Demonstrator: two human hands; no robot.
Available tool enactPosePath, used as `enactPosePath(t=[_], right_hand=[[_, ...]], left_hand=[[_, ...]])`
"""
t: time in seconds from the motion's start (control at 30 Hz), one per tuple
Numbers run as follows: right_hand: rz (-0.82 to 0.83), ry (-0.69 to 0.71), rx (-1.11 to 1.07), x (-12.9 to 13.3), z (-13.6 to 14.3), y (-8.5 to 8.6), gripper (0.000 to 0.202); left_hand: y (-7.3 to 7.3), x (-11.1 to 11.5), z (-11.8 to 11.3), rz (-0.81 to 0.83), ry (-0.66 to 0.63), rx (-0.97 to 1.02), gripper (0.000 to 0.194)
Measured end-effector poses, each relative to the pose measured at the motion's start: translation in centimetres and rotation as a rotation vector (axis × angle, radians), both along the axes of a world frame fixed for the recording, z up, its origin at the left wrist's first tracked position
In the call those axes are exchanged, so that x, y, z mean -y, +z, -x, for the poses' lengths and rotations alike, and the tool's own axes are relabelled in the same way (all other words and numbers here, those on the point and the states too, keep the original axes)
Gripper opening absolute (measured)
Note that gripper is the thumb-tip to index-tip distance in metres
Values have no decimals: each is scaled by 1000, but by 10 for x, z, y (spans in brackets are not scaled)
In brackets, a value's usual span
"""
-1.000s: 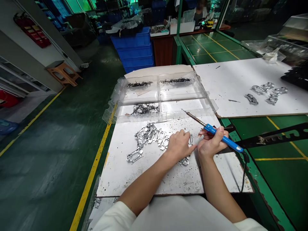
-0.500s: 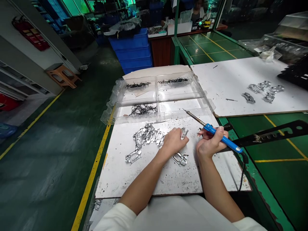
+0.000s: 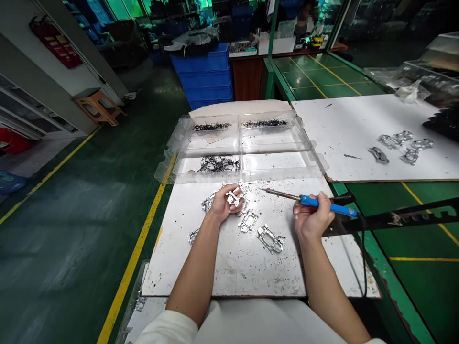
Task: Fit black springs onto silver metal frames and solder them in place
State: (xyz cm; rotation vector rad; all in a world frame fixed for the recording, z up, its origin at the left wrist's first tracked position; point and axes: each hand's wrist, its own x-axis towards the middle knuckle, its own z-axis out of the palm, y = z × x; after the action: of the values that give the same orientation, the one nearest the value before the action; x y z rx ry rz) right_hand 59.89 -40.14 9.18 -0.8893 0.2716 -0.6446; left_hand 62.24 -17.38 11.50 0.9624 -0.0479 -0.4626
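Between the fingers of my left hand [image 3: 223,204] is a shiny silver chassis-like part [image 3: 234,197], raised over a loose group of similar pieces. My right hand [image 3: 311,217] is closed around the blue handle of a soldering iron [image 3: 310,200], its metal tip pointing left toward the held part but apart from it. Below and between my hands lie a silver part [image 3: 248,220] and another silver frame [image 3: 270,239] with a long opening. More silver pieces [image 3: 207,203] are partly hidden behind my left hand. All of these rest on a white, speckled board [image 3: 229,267].
A clear plastic tray [image 3: 239,148] with heaps of small black parts [image 3: 219,164] stands at the board's far side. On the right, several silver parts [image 3: 409,156] lie on another white board [image 3: 344,119]. A black slotted bar [image 3: 401,217] and the iron's cord [image 3: 363,258] are near my right hand.
My left hand has moved left and turned palm up with a silver part in it. The soldering iron has swung to a flatter angle, tip further left. My view has shifted slightly.
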Motion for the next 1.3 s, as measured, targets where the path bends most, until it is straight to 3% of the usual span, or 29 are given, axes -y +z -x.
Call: enactPosePath(t=[0.1,0.5,1.3], right_hand=[[17,79,-23,-1,0,-3,34],[114,112,-16,-5,1,-4,35],[126,123,3,-6,0,-8,32]], left_hand=[[0,1,2,9,-1,-12,37],[-11,0,3,41,-28,-24,36],[-8,1,5,51,-39,-7,37]])
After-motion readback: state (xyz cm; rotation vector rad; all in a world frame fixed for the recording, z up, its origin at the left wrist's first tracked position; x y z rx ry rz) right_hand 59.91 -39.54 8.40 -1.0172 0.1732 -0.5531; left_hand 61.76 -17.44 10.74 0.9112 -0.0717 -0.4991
